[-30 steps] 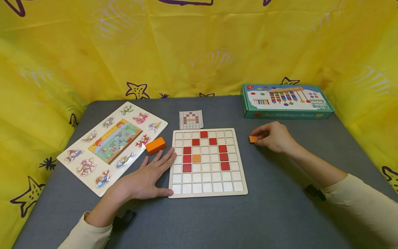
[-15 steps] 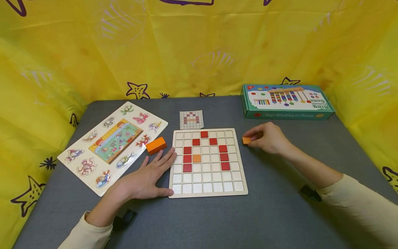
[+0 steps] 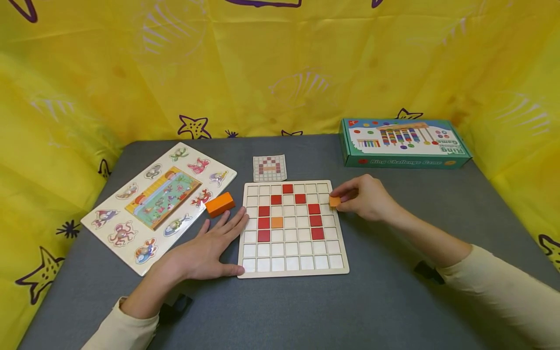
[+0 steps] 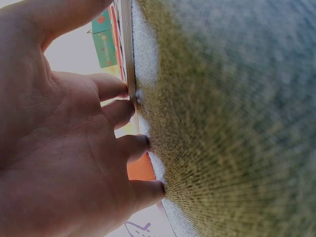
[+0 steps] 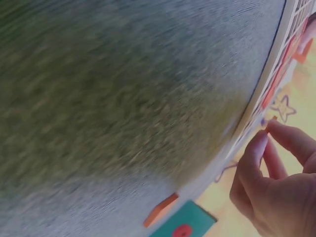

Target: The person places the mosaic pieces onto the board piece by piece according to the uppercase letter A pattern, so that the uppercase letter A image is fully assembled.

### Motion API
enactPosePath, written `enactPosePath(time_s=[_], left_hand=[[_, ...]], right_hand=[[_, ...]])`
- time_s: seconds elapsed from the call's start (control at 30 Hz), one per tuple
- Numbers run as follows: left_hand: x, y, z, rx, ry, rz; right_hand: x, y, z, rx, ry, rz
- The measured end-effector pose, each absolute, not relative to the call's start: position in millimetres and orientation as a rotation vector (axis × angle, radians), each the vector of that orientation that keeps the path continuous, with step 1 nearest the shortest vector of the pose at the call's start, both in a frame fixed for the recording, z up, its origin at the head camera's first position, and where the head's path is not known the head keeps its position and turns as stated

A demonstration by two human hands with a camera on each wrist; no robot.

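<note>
My right hand [image 3: 367, 197] pinches a small orange square tile [image 3: 334, 201] between thumb and fingertips, at the right edge of a wooden grid board [image 3: 295, 275]. In the right wrist view the tile is mostly hidden by the fingertips. Several red tiles [image 3: 315, 220] sit in the board's cells, in an arch shape. One orange tile [image 3: 277, 222] lies in a cell beside the left red column. With fingers spread, my left hand [image 3: 205, 253] rests along the board's left edge. An orange block [image 3: 220, 204] lies just beyond its fingertips.
A small pattern card [image 3: 269, 168] lies behind the board. To the left is an animal puzzle board [image 3: 109, 201], and a green game box [image 3: 404, 143] stands at the back right. Another orange piece [image 5: 160, 211] lies near the box in the right wrist view.
My right hand has moved left with the orange tile, from the table to the board's right edge. My left hand has stayed still.
</note>
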State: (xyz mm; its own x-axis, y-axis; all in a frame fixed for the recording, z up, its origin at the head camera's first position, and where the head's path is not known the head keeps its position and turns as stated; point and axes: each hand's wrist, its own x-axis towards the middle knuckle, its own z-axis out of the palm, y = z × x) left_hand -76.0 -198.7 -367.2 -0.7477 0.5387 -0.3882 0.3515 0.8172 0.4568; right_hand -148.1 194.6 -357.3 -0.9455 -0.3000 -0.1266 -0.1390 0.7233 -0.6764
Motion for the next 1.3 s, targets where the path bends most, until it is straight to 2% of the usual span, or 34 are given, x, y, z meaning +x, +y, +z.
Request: enactPosePath(time_s=[1.3], left_hand=[[-77, -198, -367, 0.653, 2.482, 0.473]], right_hand=[[-133, 104, -363, -0.458, 2.496, -1.079]])
